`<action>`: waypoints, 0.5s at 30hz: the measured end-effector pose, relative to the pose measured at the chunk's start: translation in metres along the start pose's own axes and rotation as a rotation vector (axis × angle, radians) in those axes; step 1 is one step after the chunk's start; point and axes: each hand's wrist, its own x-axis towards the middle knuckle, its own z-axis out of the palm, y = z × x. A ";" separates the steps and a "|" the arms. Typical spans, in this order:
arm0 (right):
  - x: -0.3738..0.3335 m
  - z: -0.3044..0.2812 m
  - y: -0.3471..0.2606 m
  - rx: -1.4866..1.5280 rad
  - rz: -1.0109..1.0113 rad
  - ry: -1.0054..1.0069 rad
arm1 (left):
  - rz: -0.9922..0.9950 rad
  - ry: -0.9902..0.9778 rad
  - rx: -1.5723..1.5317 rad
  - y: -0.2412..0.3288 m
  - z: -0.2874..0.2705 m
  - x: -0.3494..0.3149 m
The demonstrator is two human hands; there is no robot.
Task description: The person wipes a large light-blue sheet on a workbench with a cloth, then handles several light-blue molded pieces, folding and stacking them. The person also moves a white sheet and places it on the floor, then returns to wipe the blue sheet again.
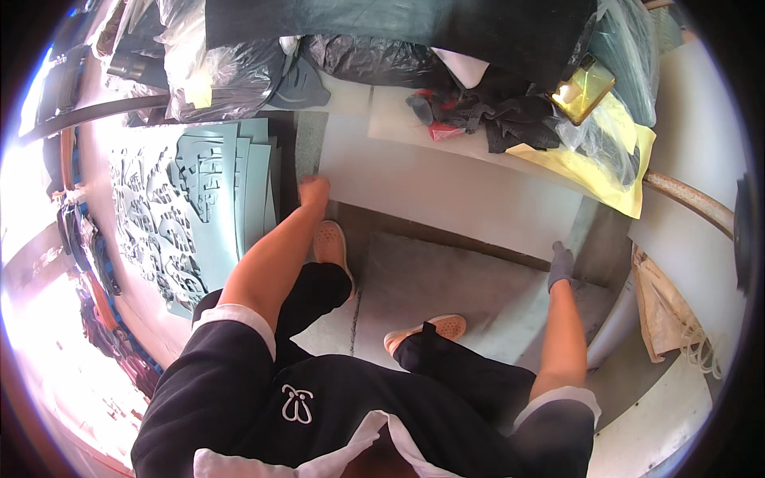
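Note:
A wide, flat light-grey sheet [454,182] spans the space in front of me, its near edge above the floor. My left hand [314,191] is bare and closed around the sheet's near left corner. At the near right corner, my right hand [561,265], in a dark grey glove, has its fingers closed on the sheet's edge; the fingertips are partly hidden. Both arms reach forward, spread wide apart. To the left of my left hand lies a stack of grey-green sheets [251,191] with cut-out shapes.
Black and clear plastic bags [358,60] pile up beyond the sheet, near dark cloth scraps [518,119] and yellow paper [621,171]. A rusty curved bar [689,203] is at right, above a tan sack [661,311]. My shoes [426,331] rest on grey flooring [470,279].

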 end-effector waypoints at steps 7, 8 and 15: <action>0.025 0.004 0.042 -0.075 0.073 -0.202 | 0.314 -0.119 0.224 -0.062 0.016 0.039; 0.029 0.003 0.045 -0.109 0.065 -0.181 | 0.278 -0.117 0.111 -0.062 0.016 0.040; 0.030 0.022 0.033 -0.107 -0.024 -0.052 | 0.141 -0.055 -0.001 -0.028 0.018 0.005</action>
